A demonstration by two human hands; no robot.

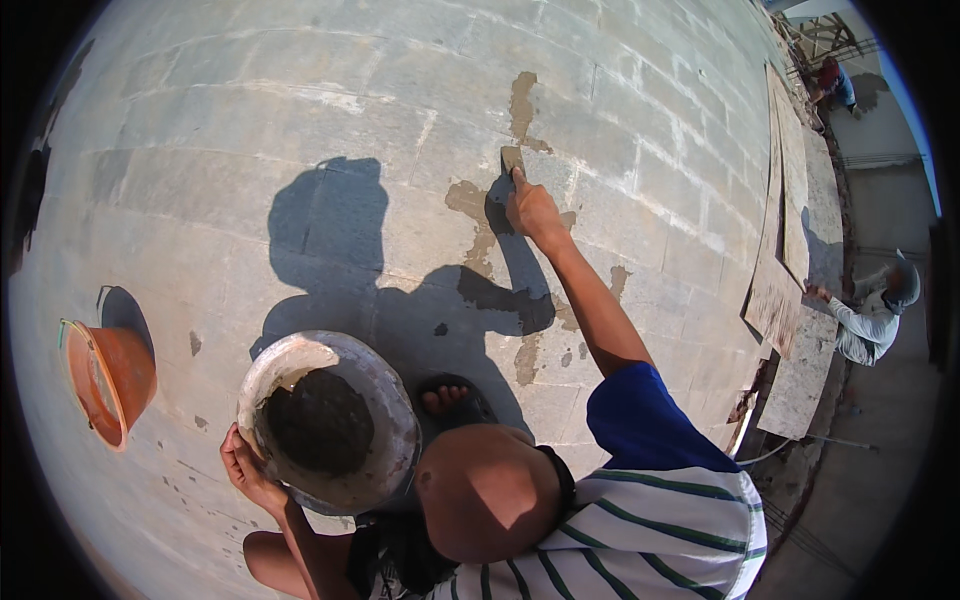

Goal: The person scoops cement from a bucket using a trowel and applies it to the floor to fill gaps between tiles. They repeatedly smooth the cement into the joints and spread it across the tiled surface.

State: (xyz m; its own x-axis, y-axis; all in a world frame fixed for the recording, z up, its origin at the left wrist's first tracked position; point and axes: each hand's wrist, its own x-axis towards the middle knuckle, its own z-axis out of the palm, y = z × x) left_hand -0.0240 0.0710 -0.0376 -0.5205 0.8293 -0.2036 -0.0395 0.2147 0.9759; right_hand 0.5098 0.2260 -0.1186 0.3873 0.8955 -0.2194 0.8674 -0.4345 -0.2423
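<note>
My right hand [535,212] reaches out over the grey block surface [420,90] with its fingers closed round a small putty knife [512,158]. The blade's flat end points away from me, close to a joint between blocks. Around it, wet mortar [522,105] darkens several joints in patches. My left hand [250,468] grips the side of a round, pale, mortar-crusted bucket [395,385], fingers on the outside near the rim. Inside the bucket lies dark grey wet mortar [322,420]. The knife's handle is mostly hidden in my right hand.
An orange bucket [125,375] lies tipped at the far left. My bent knee [490,490] and sandalled foot [445,400] are beside the mortar bucket. To the right, plywood boards [790,210] line an edge; one person [875,315] works there, another [835,85] farther off.
</note>
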